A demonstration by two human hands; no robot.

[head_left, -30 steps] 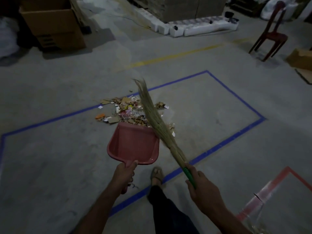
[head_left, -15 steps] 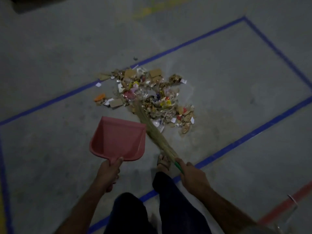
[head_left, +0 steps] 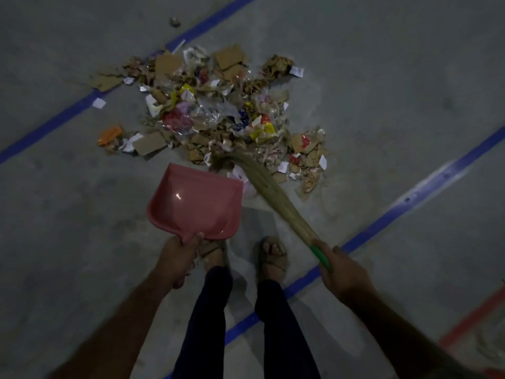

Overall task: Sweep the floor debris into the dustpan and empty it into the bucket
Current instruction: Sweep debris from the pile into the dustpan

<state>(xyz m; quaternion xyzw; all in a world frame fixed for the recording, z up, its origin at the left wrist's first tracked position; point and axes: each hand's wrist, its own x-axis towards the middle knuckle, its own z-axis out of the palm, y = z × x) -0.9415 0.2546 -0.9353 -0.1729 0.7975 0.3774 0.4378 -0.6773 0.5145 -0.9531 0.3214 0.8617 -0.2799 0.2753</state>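
Note:
A pile of debris (head_left: pixel 218 110), made of cardboard scraps, paper bits and plastic wrappers, lies on the concrete floor ahead of me. My left hand (head_left: pixel 176 259) grips the handle of a pink dustpan (head_left: pixel 196 202), whose open lip points at the pile's near edge. It holds nothing. My right hand (head_left: pixel 341 274) is closed on the green handle of a straw broom (head_left: pixel 270 192). The broom's bristle tips rest on the near side of the pile, just right of the dustpan's lip. The bucket is out of sight.
Blue tape lines (head_left: pixel 396 214) mark a rectangle on the grey floor around the pile. A red tape line (head_left: pixel 475 318) runs at the lower right. My sandalled feet (head_left: pixel 273 255) stand just behind the dustpan. A small lump (head_left: pixel 175 22) lies beyond the far blue line.
The camera has tilted down and come closer to the pile. The broom has come down from raised to resting its tips on the pile's near edge, and the dustpan has neared the debris.

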